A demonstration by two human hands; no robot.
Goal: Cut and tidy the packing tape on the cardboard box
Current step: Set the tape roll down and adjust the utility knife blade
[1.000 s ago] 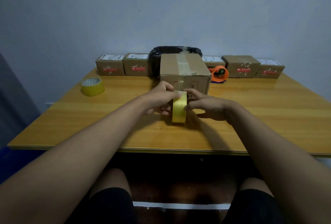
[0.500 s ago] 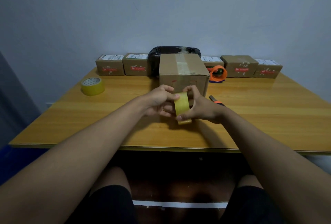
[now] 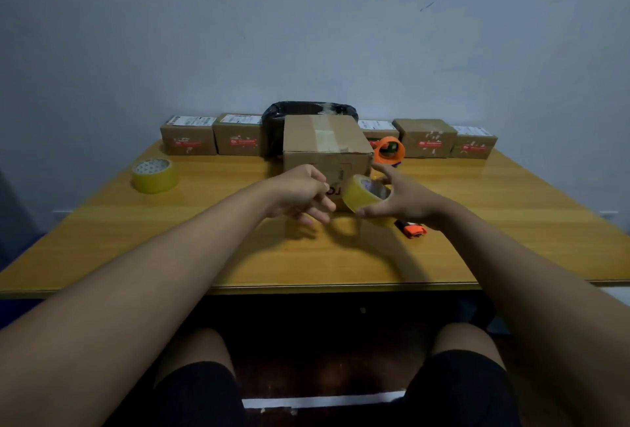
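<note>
Head view: the tape roll [image 3: 366, 195] is now tilted, its open core facing up and right, where half a second ago it stood edge-on between both hands. The right hand [image 3: 402, 200] holds it alone, fingers wrapped around the rim, just in front of the cardboard box [image 3: 327, 150] at frame centre. The left hand [image 3: 301, 193] has come off the roll and sits just left of it, fingers loosely curled, gripping nothing (thumb and forefinger tips close together, whether they pinch a tape end I cannot tell). A clear tape strip runs over the box top. An orange-handled cutter [image 3: 413, 229] lies on the table [image 3: 511, 222] just below the right wrist, more exposed than before.

Surface: yellow wooden table, second tape roll [image 3: 155, 175] at left, orange tape dispenser [image 3: 389, 151] right of the box, small labelled boxes [image 3: 189, 139] lined along the back edge, a black bag-lined bin [image 3: 276, 119] behind the box. Plain pale scuffed wall behind.
</note>
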